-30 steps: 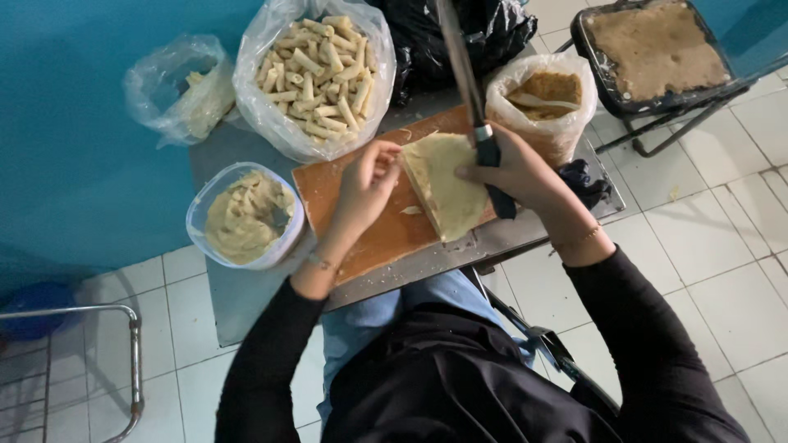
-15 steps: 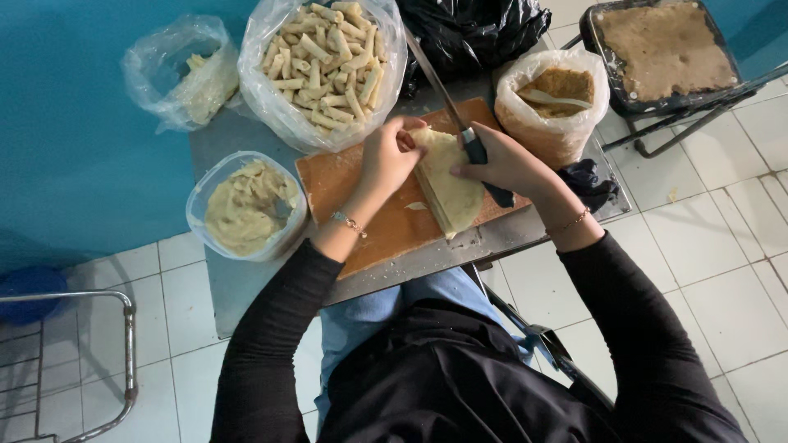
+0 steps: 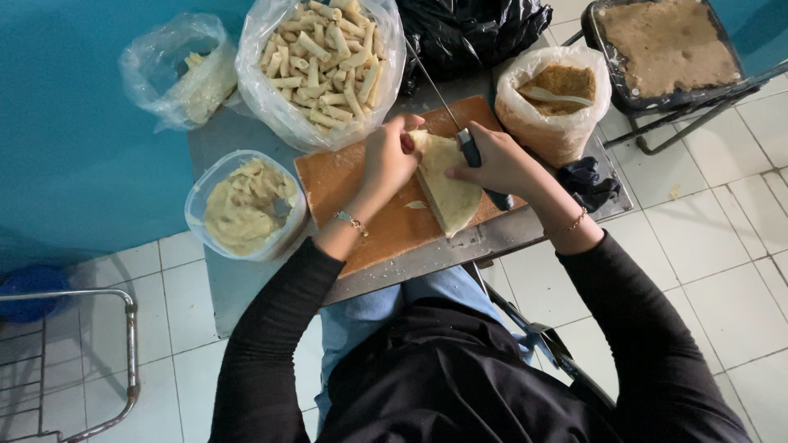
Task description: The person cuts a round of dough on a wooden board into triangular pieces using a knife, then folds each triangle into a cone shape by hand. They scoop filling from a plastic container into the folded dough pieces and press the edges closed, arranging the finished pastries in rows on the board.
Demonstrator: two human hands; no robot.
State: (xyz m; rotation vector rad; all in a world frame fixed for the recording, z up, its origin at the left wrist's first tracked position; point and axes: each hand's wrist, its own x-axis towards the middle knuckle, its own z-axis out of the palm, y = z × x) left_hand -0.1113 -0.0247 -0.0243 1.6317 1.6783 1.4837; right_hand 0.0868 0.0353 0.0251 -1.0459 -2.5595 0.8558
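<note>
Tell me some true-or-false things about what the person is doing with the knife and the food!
1. The right hand holds a knife. True.
2. The left hand rests inside the tub of filling. False: it holds the pale wrapper on the cutting board.
3. The big clear bag holds rolled-up pieces. True.
4. The wrapper lies on the floor. False: it lies on the board.

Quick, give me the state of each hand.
Left hand: closed, pinching the top edge of the thin dough sheet.
Right hand: closed, gripping the knife.
</note>
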